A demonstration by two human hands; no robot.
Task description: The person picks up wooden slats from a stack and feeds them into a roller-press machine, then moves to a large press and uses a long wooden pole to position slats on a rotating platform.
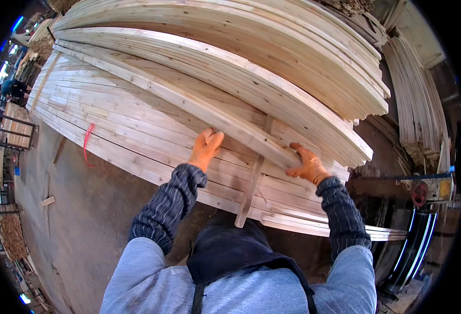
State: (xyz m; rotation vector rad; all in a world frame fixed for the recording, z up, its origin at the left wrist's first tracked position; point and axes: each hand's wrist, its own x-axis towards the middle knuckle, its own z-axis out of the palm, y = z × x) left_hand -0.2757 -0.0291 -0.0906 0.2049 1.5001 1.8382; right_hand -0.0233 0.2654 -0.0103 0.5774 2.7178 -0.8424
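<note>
A long pale wooden board lies slantwise over a wide layer of planks, running from the far left toward the right. My left hand, in an orange glove, is closed at the board's near edge around mid-length; its fingertips are partly hidden. At the board's right end, my right hand, also gloved in orange, has its fingers on the far side and its thumb on the near side. A narrow wooden cross strip lies over the planks between my hands, passing under the board.
Behind the board rise stacked boards in rows. A red strap loops over the planks' near left edge. Thin slats stick out at the right, near a machine. Concrete floor spreads left; a person stands far left.
</note>
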